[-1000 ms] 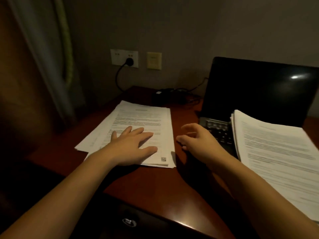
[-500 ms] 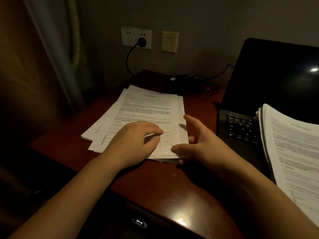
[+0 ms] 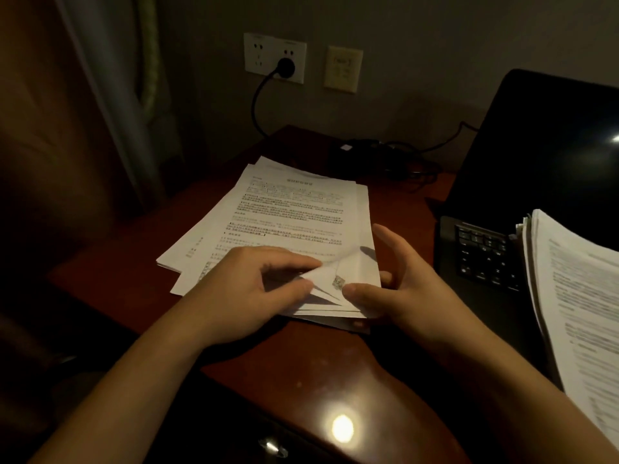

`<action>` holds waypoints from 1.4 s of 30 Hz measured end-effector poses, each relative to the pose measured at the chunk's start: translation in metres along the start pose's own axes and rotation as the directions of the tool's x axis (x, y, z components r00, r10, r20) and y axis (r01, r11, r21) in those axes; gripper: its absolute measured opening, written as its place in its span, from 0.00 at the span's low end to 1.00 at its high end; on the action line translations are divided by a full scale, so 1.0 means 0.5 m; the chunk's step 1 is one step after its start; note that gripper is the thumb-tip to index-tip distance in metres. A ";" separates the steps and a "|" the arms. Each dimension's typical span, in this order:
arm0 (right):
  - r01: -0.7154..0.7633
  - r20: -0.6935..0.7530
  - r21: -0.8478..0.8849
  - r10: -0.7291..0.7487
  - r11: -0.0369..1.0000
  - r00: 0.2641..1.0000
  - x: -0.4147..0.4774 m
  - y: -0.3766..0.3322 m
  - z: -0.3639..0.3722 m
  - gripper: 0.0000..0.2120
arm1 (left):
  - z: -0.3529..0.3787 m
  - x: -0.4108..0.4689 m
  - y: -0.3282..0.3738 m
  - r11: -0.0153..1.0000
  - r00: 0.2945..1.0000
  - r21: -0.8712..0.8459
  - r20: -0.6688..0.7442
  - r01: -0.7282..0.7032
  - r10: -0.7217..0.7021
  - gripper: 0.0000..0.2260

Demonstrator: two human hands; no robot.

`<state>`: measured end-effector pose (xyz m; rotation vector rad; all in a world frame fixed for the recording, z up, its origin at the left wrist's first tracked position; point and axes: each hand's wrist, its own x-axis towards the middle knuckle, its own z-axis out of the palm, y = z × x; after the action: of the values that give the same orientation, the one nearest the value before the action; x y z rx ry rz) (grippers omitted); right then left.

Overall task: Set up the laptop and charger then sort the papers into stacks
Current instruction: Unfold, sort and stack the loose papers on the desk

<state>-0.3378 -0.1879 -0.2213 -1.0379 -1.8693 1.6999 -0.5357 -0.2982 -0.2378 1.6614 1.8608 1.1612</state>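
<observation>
A loose pile of printed papers lies on the dark red desk. My left hand pinches the near right corner of the top sheet and curls it up. My right hand rests at the pile's right edge, thumb pressing the sheets below, fingers spread. An open black laptop stands at the right, screen dark. A second thick stack of papers lies over its keyboard. The charger brick sits at the back of the desk, its plug in the wall socket.
A curtain hangs at the left beside the desk. A beige wall plate is next to the socket. Cables trail between charger and laptop. A drawer handle shows below the desk's front edge.
My left hand went from lying flat on the pile to pinching up the top sheet's corner. My right hand moved in to the pile's right edge. The view shifted left and down.
</observation>
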 end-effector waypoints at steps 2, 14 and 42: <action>-0.009 0.022 0.007 0.009 1.000 1.000 -0.002 -0.001 -0.008 0.49 | 0.001 -0.001 0.001 0.999 1.000 -0.032 0.008 0.020 -0.020 0.13; 0.028 -0.009 -0.035 -0.028 0.999 1.000 -0.004 0.007 -0.003 0.46 | 0.001 0.002 0.000 0.993 0.971 -0.007 -0.208 0.120 -0.119 0.03; 0.063 -0.020 -0.057 -0.064 0.996 0.998 -0.006 0.014 0.004 0.46 | 0.005 0.008 -0.005 0.979 0.932 -0.076 -0.301 0.188 -0.202 0.05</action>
<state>-0.3354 -0.1917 -0.2276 -1.0037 -1.9253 1.6028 -0.5362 -0.2935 -0.2401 1.2912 2.1104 1.4285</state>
